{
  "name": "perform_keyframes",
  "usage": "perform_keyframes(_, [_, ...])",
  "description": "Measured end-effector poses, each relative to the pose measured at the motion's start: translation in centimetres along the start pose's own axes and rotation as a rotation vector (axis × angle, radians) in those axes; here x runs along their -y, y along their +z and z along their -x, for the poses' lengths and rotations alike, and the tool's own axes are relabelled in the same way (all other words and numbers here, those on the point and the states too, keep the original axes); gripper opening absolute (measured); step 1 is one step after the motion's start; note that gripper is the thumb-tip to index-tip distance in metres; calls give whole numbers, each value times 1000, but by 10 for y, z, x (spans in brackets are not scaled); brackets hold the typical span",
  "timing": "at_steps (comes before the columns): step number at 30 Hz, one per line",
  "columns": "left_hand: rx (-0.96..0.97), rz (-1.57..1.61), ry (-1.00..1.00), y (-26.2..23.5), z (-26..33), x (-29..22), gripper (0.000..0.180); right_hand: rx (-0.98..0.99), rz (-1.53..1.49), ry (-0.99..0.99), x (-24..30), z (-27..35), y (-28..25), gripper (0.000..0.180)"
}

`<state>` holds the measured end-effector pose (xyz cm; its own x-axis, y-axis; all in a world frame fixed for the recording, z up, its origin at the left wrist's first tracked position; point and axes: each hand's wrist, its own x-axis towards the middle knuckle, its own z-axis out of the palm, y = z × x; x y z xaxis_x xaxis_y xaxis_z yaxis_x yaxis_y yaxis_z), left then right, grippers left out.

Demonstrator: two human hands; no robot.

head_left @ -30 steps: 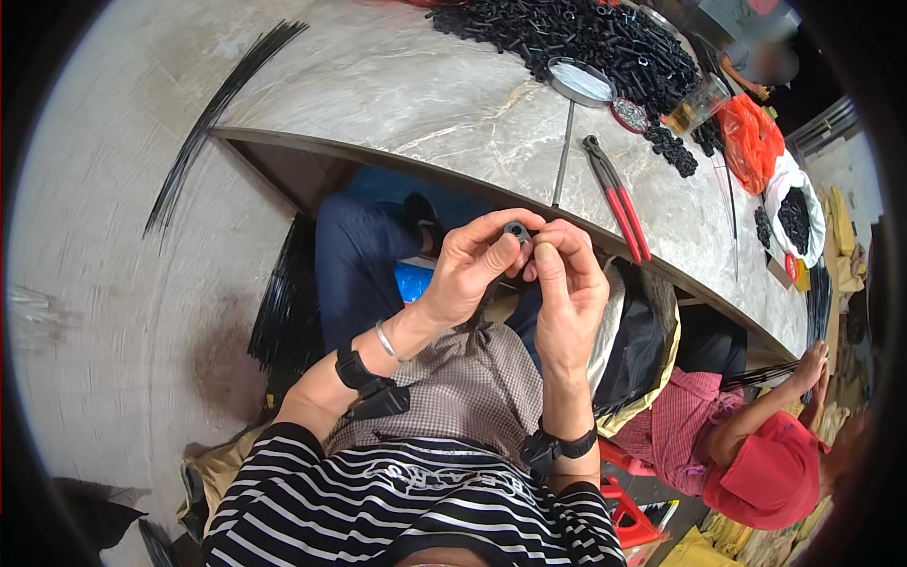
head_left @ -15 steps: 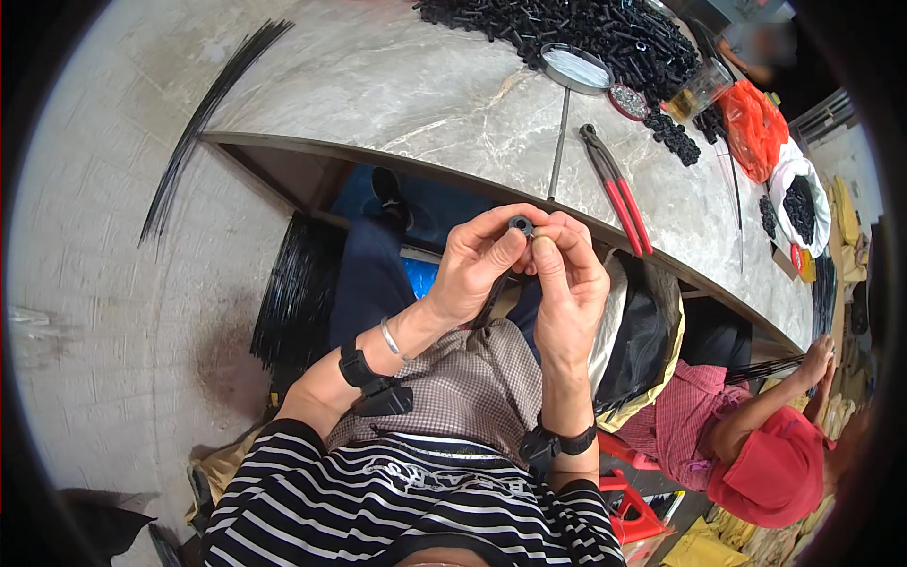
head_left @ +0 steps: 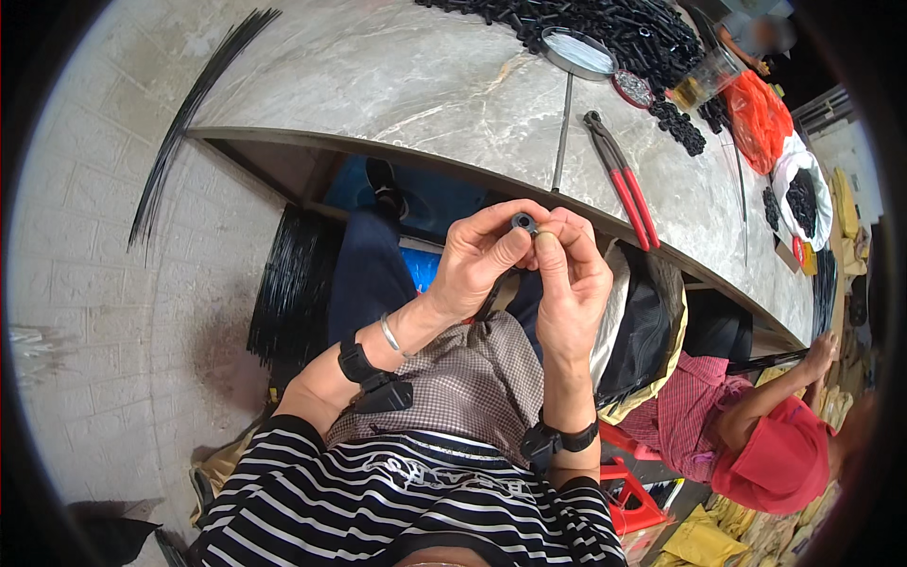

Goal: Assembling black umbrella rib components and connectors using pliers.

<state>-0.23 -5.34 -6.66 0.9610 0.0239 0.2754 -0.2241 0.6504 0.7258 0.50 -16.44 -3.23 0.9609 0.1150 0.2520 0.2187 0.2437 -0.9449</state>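
A small black tubular piece (head_left: 522, 222), its round hole facing up, is pinched between the thumb and forefinger of my left hand (head_left: 475, 265). Against its right side, my right hand (head_left: 573, 288) has thumb and forefinger pressed together. Whatever those right fingertips grip is too small to make out. Both hands are above my lap, just in front of the table edge. Beyond them on the tabletop lie pliers with red handles (head_left: 624, 180) and a thin dark rod (head_left: 564, 132), whose far end meets a round, dark-rimmed dish (head_left: 578, 54).
Black tubular pieces (head_left: 614, 26) are heaped on the grey table (head_left: 378, 85), near a small red dish (head_left: 633, 89), a jar (head_left: 704, 85), an orange-red bag (head_left: 758, 123) and a white sack (head_left: 786, 168). Long black rods (head_left: 194, 118) overhang its left end. A person in red (head_left: 770, 463) works at right.
My hands keep almost the same pose, with the black piece tilted slightly. The whole view has shifted a little. The co-worker's hand at right has moved slightly.
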Motion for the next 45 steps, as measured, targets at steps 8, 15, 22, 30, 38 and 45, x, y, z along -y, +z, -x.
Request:
perform_keyframes(8, [-20,6,19,-4,3,-3,38,27,-10,12,-3,1,6,9])
perform_keyframes(15, [-20,-15,-9,-4,5,-4,38,-1,22,-10,-2,5,8,8])
perform_keyframes(22, [23,32,-16,-9,4,-4,39,-19,-271,163,-3,1,5,16])
perform_keyframes(30, [61,-54,-103,-17,0,0,42,105,-196,369,-5,-13,-22,26])
perform_keyframes(38, [94,-94,-78,-26,-14,3,39,-2,1716,-154,-6,-86,-107,46])
perform_keyframes(45, [35,-43,-140,-38,-20,-9,30,183,906,175,7,-92,-118,24])
